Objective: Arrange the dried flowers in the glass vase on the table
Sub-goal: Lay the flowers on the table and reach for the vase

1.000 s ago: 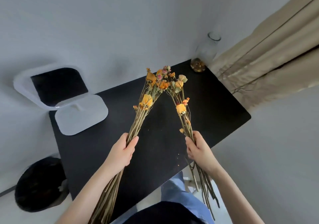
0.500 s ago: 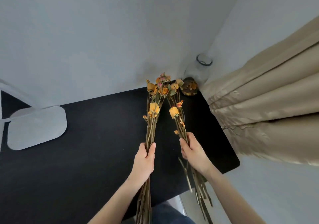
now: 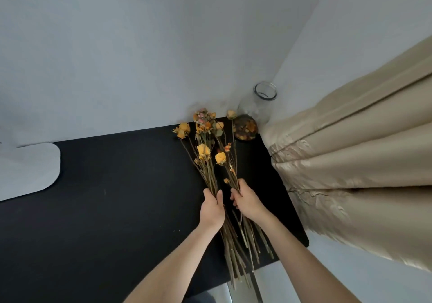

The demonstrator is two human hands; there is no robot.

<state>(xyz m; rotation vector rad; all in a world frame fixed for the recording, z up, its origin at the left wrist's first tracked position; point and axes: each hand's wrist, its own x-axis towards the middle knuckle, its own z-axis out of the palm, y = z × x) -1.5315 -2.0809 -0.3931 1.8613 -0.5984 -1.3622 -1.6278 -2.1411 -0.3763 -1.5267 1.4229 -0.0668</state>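
Dried flowers with yellow and orange heads on long brown stems are held over the black table. My left hand grips one bunch of stems. My right hand grips a second, thinner bunch right beside it, and the two hands nearly touch. The flower heads point toward the far right corner. There the clear glass vase stands upright, its mouth open and dried petals lying in its bottom. The stem ends hang past the table's near edge.
A beige curtain hangs close along the table's right side, next to the vase. A white monitor base sits at the table's left. Grey walls meet in the corner behind the vase.
My hands have brought the two bunches together, from spread apart to side by side. The view has turned right, toward the vase corner, and the flower heads lie nearer the vase.
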